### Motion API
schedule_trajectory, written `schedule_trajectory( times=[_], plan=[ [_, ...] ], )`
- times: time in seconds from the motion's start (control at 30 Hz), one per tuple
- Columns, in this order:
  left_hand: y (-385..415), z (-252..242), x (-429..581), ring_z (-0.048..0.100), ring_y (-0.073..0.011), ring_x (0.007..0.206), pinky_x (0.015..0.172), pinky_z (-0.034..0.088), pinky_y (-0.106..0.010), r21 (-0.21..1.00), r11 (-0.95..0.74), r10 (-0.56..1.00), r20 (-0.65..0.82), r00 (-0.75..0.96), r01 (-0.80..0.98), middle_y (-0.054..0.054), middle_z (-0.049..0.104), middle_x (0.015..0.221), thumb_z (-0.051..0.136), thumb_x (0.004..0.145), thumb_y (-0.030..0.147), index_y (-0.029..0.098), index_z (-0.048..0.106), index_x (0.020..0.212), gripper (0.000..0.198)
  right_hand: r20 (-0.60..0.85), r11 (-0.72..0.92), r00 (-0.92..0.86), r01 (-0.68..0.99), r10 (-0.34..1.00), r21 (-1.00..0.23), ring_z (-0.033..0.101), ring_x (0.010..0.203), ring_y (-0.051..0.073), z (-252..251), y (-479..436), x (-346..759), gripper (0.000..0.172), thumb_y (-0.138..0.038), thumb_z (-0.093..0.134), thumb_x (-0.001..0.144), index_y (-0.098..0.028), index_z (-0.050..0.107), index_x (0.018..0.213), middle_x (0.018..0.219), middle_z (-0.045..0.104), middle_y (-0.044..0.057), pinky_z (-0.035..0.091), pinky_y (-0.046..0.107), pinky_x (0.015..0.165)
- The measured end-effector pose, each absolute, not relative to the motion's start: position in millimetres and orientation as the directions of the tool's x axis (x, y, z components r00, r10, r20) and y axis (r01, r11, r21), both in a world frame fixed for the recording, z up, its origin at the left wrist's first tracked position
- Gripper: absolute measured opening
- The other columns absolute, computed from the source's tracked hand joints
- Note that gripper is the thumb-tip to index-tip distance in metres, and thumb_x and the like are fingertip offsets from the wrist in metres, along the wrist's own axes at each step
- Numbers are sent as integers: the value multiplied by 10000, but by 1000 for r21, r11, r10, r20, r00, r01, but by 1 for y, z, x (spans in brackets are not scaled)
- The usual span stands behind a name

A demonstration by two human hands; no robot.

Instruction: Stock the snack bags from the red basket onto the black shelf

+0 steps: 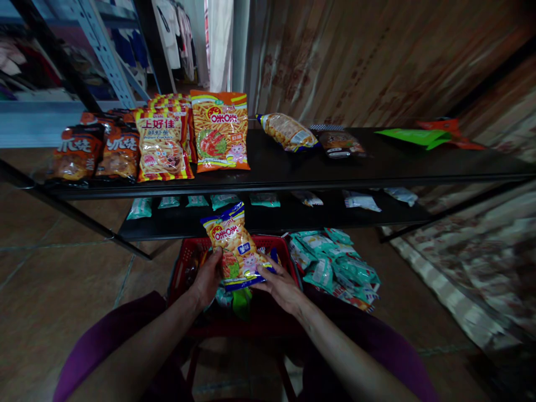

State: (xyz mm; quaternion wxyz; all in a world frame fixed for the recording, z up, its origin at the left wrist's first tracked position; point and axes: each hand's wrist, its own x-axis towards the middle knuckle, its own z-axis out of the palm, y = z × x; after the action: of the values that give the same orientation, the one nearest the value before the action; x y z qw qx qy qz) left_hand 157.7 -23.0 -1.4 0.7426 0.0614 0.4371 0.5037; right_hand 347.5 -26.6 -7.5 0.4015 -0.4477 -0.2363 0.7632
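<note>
Both my hands hold a blue-and-yellow snack bag (233, 244) just above a red shopping basket (280, 246). My left hand (207, 277) grips the bag's left lower side, fingers curled round its edge. My right hand (280, 286) holds its lower right corner, thumb on top. Inside the basket, under the bag, a green packet (242, 301) shows. The bag sits tilted, its top toward the black shelf (293, 170).
The top shelf carries an orange snack bag (220, 129), a red-striped bag (162, 146), dark orange bags (96, 152), a blue-yellow bag (287, 131) and green packets (414, 137). Small teal packets (196, 201) line the lower shelf; a teal pile (335, 262) lies on the floor beside the basket.
</note>
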Motion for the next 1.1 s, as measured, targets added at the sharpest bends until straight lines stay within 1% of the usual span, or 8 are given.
schedule_trajectory(
  times=[0.13, 0.37, 0.47, 0.57, 0.73, 0.9, 1.0, 1.1],
  plan=[
    [-25, -5, 154, 630, -255, 1027, 948, 456, -412, 737, 424, 814, -564, -134, -526, -101, 688, 1077, 759, 673, 299, 169, 649, 996, 365, -532, -565, -204, -414, 822, -713, 667, 922, 185, -11, -27, 350, 576, -292, 773, 688, -295, 570, 1228, 1076, 695, 21, 563, 406, 808],
    [-24, 1, 154, 620, -256, 1023, 936, 445, -414, 802, 350, 844, -494, -208, -483, -85, 685, 1040, 800, 597, 240, 175, 657, 960, 396, -472, -472, -82, -314, 878, -824, 642, 998, 227, -14, -28, 348, 581, -388, 750, 694, -291, 572, 1238, 1165, 656, 28, 527, 467, 883],
    [-24, 8, 157, 596, -268, 1091, 970, 423, -423, 771, 349, 868, -480, -127, -533, -81, 662, 1136, 803, 606, 226, 217, 630, 1091, 515, -316, -318, -41, -157, 948, -935, 596, 1099, 261, -15, -30, 347, 522, -399, 707, 735, -309, 585, 1234, 1228, 626, 22, 442, 500, 996],
    [-25, 11, 162, 558, -264, 1162, 998, 410, -421, 745, 341, 897, -440, -38, -573, -72, 628, 1224, 785, 649, 238, 262, 578, 1178, 568, -26, -18, -53, 143, 998, -990, 501, 1230, 267, -15, -37, 347, 452, -339, 657, 783, -321, 595, 1230, 1276, 595, 31, 314, 486, 1105],
    [-23, 12, 166, 563, -251, 1162, 1018, 410, -412, 640, 342, 910, -408, 73, -688, -79, 619, 1246, 705, 740, 366, 245, 556, 1218, 515, 275, 397, -297, 527, 915, -752, 366, 1337, 286, -16, -57, 340, 576, -219, 586, 816, -333, 445, 1362, 1485, 351, 52, 342, 518, 1078],
    [-16, 15, 158, 556, -282, 1173, 1045, 393, -432, 480, 404, 868, -470, 161, -779, -113, 635, 1219, 606, 798, 459, 173, 529, 1269, 557, 308, 569, -502, 529, 808, -630, 218, 1400, 325, -14, -70, 333, 736, -246, 642, 777, -333, 315, 1431, 1549, 195, 64, 307, 562, 1078],
    [-15, 13, 148, 552, -285, 1181, 1057, 378, -448, 449, 427, 846, -504, 172, -785, -107, 640, 1215, 560, 818, 490, 181, 502, 1300, 575, 306, 567, -539, 427, 785, -704, 249, 1386, 328, -8, -70, 335, 759, -361, 679, 754, -332, 328, 1426, 1528, 260, 65, 262, 564, 1100],
    [-17, 12, 142, 551, -289, 1183, 1063, 366, -460, 434, 443, 836, -516, 186, -785, -105, 643, 1212, 545, 823, 501, 191, 485, 1317, 586, 230, 324, -288, 343, 930, -882, 251, 1391, 283, -5, -64, 336, 666, -370, 634, 796, -311, 371, 1405, 1496, 331, 54, 195, 526, 1141]
  ],
)
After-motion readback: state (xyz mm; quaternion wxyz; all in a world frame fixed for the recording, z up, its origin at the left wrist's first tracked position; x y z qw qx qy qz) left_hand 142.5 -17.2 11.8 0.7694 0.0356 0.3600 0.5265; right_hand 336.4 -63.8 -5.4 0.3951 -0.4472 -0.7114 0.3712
